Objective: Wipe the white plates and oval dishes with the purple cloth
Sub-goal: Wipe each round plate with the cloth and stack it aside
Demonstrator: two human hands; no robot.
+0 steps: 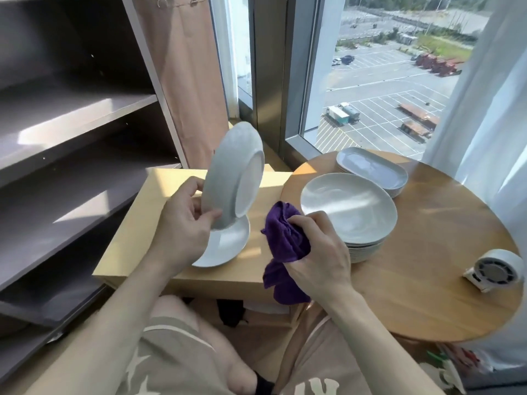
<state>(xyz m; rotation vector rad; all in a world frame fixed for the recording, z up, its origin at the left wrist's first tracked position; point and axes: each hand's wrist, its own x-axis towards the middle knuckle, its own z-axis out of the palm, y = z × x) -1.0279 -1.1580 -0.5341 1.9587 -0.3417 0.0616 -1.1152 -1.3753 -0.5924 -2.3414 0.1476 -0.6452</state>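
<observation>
The left hand (182,223) grips a plate (233,172) upright by its rim, over another plate (225,246) on the low table (142,252). The right hand (319,252), its fingers (308,220) closed, clutches the cloth (282,240) beside it, at the round table's (427,266) left edge. The held plate's underside looks due for wiping, so the cloth must press against it.

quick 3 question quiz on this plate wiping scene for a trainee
1. True or false: the purple cloth touches the tilted plate that the left hand holds.
2. Where is the stack of oval dishes? A) on the round table, behind the stack of round plates; B) on the floor; C) on the windowsill.
3. Fill in: the right hand grips the ____.

Key: 1 false, they are apart. 2 A. 3 purple cloth.
</observation>
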